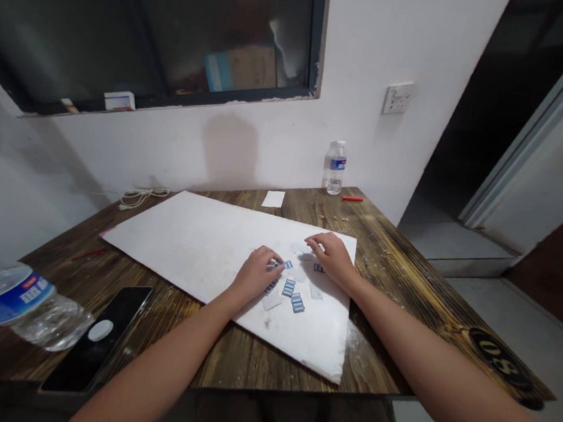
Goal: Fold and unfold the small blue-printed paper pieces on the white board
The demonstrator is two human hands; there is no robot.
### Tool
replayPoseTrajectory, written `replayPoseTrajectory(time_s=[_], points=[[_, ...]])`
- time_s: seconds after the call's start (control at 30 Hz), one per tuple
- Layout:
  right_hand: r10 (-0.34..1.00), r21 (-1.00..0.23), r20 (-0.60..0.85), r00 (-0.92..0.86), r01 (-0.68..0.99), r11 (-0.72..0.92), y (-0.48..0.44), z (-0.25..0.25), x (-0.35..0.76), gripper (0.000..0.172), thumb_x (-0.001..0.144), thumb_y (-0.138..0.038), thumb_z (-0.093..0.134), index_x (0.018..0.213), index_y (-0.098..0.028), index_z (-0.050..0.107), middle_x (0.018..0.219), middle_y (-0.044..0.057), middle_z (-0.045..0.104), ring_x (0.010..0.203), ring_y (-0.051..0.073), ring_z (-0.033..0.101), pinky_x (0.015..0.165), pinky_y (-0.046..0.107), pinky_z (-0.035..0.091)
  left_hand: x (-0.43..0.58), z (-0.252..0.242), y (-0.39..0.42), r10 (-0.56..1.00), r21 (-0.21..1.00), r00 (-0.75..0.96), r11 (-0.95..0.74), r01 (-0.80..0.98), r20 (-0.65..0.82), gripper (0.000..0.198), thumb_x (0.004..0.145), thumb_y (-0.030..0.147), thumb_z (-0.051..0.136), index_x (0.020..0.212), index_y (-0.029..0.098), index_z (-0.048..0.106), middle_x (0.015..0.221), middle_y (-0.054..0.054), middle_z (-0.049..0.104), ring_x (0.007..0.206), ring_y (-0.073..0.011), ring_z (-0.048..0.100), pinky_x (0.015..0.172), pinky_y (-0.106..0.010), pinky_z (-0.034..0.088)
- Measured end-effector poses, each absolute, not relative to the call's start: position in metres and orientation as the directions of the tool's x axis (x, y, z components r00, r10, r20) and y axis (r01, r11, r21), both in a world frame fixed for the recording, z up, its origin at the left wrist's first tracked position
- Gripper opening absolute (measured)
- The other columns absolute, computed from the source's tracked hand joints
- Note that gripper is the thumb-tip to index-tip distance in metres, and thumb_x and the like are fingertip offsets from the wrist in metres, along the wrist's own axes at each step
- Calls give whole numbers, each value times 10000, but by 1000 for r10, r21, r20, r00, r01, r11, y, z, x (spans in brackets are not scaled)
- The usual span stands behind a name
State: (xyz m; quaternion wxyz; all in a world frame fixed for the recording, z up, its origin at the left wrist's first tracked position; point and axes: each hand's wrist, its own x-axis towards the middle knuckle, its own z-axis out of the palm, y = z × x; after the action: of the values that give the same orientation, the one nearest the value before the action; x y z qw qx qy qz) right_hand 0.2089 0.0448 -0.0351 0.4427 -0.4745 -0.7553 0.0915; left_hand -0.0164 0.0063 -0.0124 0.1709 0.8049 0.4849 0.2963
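My left grip (256, 277) is curled low over the middle of a white foam board (182, 241), its fingertips pressed together at a small blue-and-white printed paper strip (288, 287). From up here I cannot tell whether that grip is closed on a piece or only touching it. My right grip (331, 256) sits just to the right, loosely open with curved fingers, and nothing shows in it. Its fingertips are down among the pieces near the board's right edge.

Between and just below my two grips lie more of these blue-and-white strips, along with small blank white paper scraps (272, 301), scattered close together. The board lies on a dark wood-grain surface (379, 282). At the far edge of the surface stand a clear plastic water bottle with a blue label (335, 167) and a short red stick (352, 198). A white paper slip (273, 199) lies beyond the board, and a coiled white cable (142, 198) sits at the upper left corner. Near my left arm lie a black smartphone (97, 333) and a second clear bottle (15, 297).
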Motion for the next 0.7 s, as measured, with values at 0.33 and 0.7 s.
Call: replayPoseTrajectory(time_s=[0.33, 0.7], points=[[801, -559, 575, -166, 635, 533, 43, -34, 208, 316, 954, -370, 438, 910, -212, 707, 971, 83, 728, 939, 256, 597, 857, 396, 416, -17, -6, 4, 925, 626, 162, -354, 695, 343, 142, 814, 305, 592, 777, 227, 704, 692, -6, 623, 643, -172, 559, 594, -286, 386], [770, -517, 600, -215, 631, 578, 42, -33, 207, 266, 948, -326, 473, 881, -201, 698, 918, 79, 731, 886, 242, 613, 800, 376, 431, -12, -2, 1, 934, 726, 125, -339, 599, 333, 151, 811, 279, 589, 800, 195, 713, 814, -12, 731, 728, -162, 629, 685, -270, 450]])
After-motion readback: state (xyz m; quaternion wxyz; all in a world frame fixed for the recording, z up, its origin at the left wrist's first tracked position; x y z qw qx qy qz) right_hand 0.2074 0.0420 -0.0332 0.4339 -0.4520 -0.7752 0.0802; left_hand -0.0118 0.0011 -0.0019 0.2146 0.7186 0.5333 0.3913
